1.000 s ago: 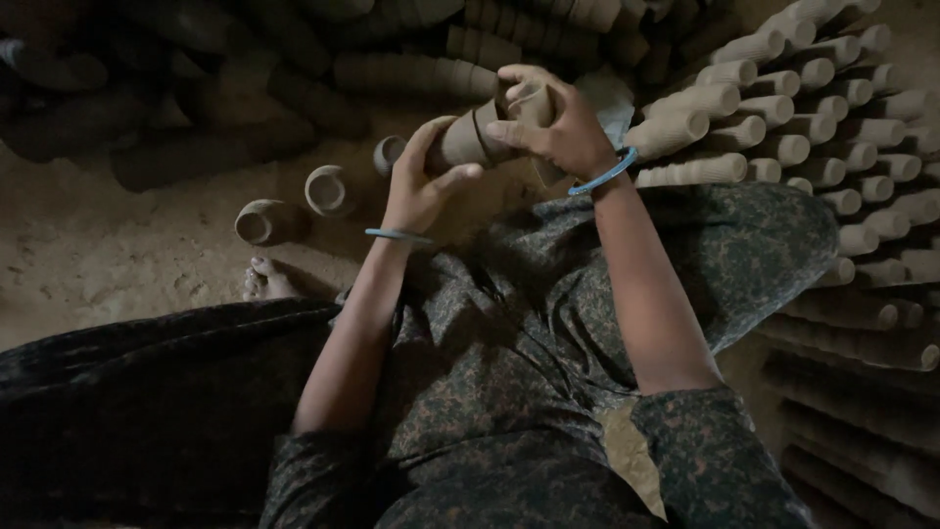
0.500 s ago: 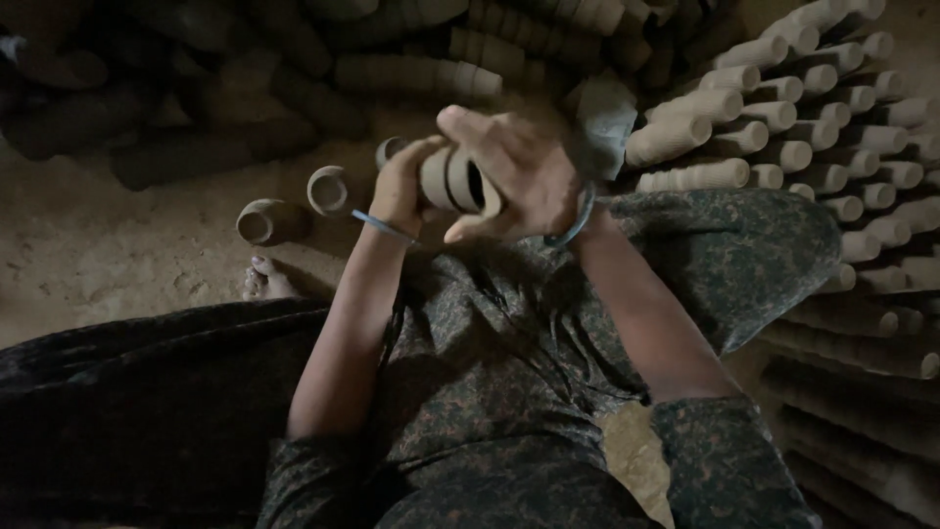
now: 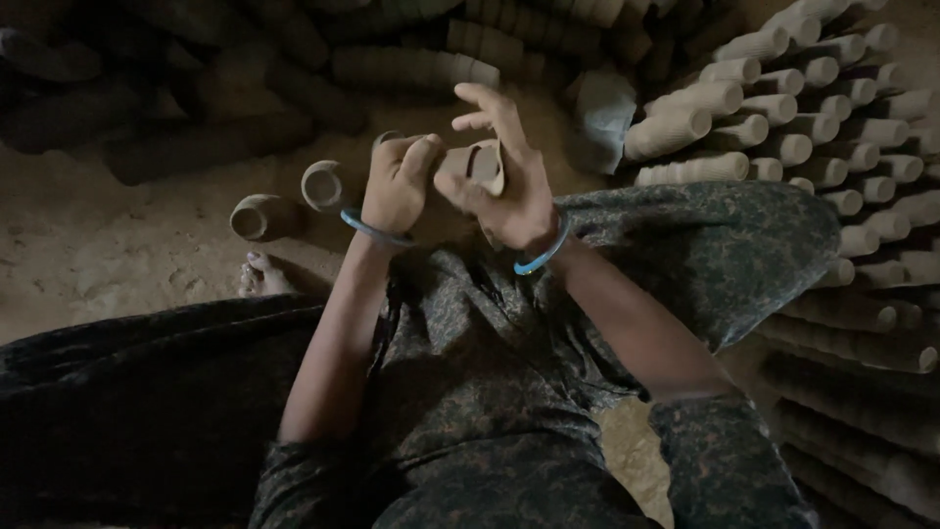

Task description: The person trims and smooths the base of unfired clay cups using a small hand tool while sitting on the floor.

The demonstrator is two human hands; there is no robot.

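Observation:
A short stack of small brown clay cups lies sideways between both hands above my lap. My left hand grips the stack's left end, with a blue bangle on that wrist. At the open right end, my right hand presses its palm and thumb against the rim while the fingers spread upward; this wrist wears a blue bangle too. Part of the stack is hidden by my fingers.
Two loose clay cups lie on the sandy floor left of my hands. Rows of stacked clay cups fill the right side and the dark back. A pale cloth lies behind. My bare foot shows.
The hands have come down and to the left with the cups. My right hand has shifted from wrapping over the stack to pressing its end, fingers now spread.

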